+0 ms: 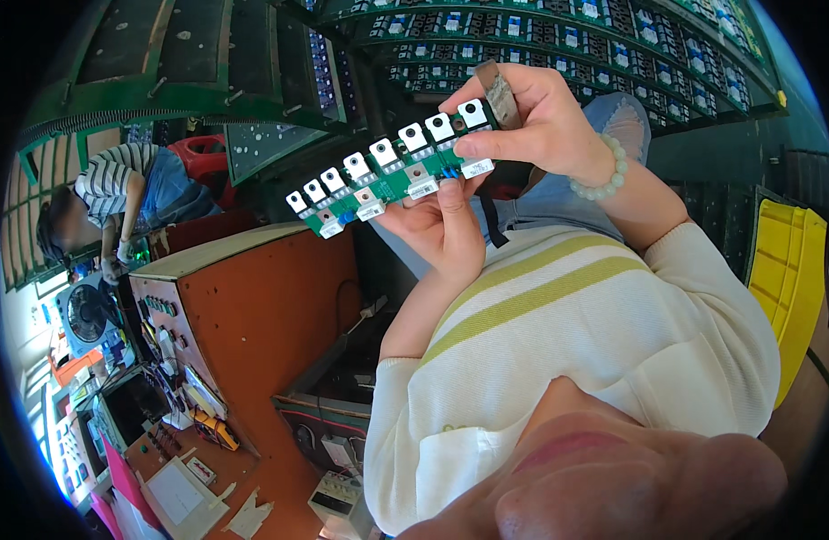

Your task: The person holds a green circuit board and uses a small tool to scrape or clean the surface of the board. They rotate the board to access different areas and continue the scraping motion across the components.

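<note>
A long green circuit board (pixel 394 185) is held up at a slant, its right end higher than its left. White-faced components with dark holes line its upper edge; white labelled parts and small blue parts sit along the lower edge. My left hand (pixel 448 229) grips it from below, thumb on the lower edge near the right end. With the thumb across that same end, my right hand (pixel 549 121) closes on the board. A flat, worn metal piece (pixel 501 97) also sits in my right hand's fingers, beside the board's end; its exact kind is unclear.
Green racks (pixel 558 40) full of similar boards stand beyond my hands. An orange-brown bench (pixel 261 297) is at left, with a fan (pixel 89 315) and a co-worker in a striped top (pixel 117 175) behind it. A yellow plastic panel (pixel 786 279) is at right.
</note>
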Available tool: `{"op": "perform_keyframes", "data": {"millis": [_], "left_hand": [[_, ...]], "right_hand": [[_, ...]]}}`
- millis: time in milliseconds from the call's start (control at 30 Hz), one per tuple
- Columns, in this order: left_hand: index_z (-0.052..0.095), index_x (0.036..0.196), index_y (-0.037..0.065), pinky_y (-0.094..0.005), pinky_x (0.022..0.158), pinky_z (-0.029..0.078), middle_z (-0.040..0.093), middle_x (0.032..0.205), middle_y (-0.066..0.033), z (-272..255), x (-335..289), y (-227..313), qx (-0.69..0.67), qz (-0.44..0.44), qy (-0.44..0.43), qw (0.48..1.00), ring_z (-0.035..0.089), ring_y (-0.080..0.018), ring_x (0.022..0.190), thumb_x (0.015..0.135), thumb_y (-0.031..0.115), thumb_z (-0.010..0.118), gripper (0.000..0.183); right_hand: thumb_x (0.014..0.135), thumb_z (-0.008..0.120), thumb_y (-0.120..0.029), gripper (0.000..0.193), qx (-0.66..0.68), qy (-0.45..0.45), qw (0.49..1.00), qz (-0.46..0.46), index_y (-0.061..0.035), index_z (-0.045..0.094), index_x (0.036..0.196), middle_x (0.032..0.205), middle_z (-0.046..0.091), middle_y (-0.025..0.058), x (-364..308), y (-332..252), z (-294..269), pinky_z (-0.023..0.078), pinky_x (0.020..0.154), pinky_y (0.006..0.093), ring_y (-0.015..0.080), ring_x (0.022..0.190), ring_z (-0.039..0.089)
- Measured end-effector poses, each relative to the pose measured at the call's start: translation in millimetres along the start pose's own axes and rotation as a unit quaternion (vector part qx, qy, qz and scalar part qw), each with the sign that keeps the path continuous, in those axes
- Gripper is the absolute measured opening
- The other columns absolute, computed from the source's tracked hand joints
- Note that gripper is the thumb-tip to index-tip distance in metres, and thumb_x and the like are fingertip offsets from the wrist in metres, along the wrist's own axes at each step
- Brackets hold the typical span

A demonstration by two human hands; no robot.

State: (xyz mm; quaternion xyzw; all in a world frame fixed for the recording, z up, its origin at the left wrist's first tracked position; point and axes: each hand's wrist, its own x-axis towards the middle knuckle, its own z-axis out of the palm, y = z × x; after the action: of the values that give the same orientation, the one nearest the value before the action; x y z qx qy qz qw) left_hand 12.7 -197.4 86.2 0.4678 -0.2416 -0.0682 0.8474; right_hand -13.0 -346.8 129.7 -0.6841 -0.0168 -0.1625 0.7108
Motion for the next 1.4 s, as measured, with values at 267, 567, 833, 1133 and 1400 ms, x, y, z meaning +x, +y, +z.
{"op": "perform_keyframes", "data": {"millis": [267, 567, 833, 1133, 1400], "left_hand": [[0.000, 0.142, 0.014, -0.0407, 0.079, 0.057, 0.049, 0.125, -0.0162, -4.0, 1.5, -1.9, -0.018, 0.017, -0.013, 1.000, 0.055, -0.0232, 0.109, 0.093, 0.003, 0.047, 0.069], [0.004, 0.141, 0.014, -0.0422, 0.078, 0.058, 0.048, 0.125, -0.0168, -2.3, 1.5, -3.4, 0.011, 0.013, -0.005, 1.000, 0.056, -0.0252, 0.108, 0.092, 0.002, 0.048, 0.066], [0.003, 0.135, 0.010, -0.0374, 0.077, 0.058, 0.045, 0.124, -0.0185, 5.2, 3.1, 1.3, -0.004, -0.020, -0.016, 1.000, 0.057, -0.0242, 0.105, 0.091, -0.002, 0.047, 0.063], [0.003, 0.134, 0.010, -0.0379, 0.078, 0.058, 0.049, 0.119, -0.0176, 3.7, 5.9, 1.1, -0.008, -0.040, -0.034, 0.999, 0.058, -0.0238, 0.102, 0.091, -0.004, 0.045, 0.061], [0.005, 0.133, 0.010, -0.0399, 0.079, 0.058, 0.047, 0.121, -0.0175, 4.2, 7.3, 0.8, -0.014, -0.036, -0.026, 0.999, 0.057, -0.0251, 0.104, 0.091, -0.004, 0.045, 0.059]], "right_hand": [[0.076, 0.072, 0.001, 0.029, -0.015, -0.016, 0.997, -0.073, -0.0010, 0.062, 0.103, 0.093, 0.065, 0.0045, 0.1, 7.2, -2.6, 0.047, 0.073, 0.0206, 0.0077, 0.084, 0.060], [0.074, 0.074, -0.001, 0.034, -0.028, -0.013, 0.998, -0.050, -0.0021, 0.062, 0.105, 0.093, 0.064, 0.0041, 1.1, -0.7, -3.2, 0.046, 0.074, 0.0210, 0.0080, 0.085, 0.059], [0.068, 0.079, -0.004, 0.035, -0.145, -0.016, 0.972, -0.186, -0.0017, 0.068, 0.101, 0.082, 0.059, 0.0025, 8.2, 0.0, -12.0, 0.039, 0.064, 0.0222, 0.0093, 0.075, 0.052], [0.067, 0.079, -0.005, 0.031, -0.137, 0.002, 0.973, -0.187, -0.0036, 0.070, 0.097, 0.081, 0.058, 0.0019, 7.6, 4.9, -13.7, 0.036, 0.062, 0.0230, 0.0108, 0.073, 0.051], [0.071, 0.077, -0.008, 0.028, -0.117, -0.004, 0.982, -0.147, -0.0051, 0.069, 0.098, 0.083, 0.060, 0.0019, 8.8, 3.2, -12.1, 0.044, 0.067, 0.0223, 0.0102, 0.076, 0.057]]}}
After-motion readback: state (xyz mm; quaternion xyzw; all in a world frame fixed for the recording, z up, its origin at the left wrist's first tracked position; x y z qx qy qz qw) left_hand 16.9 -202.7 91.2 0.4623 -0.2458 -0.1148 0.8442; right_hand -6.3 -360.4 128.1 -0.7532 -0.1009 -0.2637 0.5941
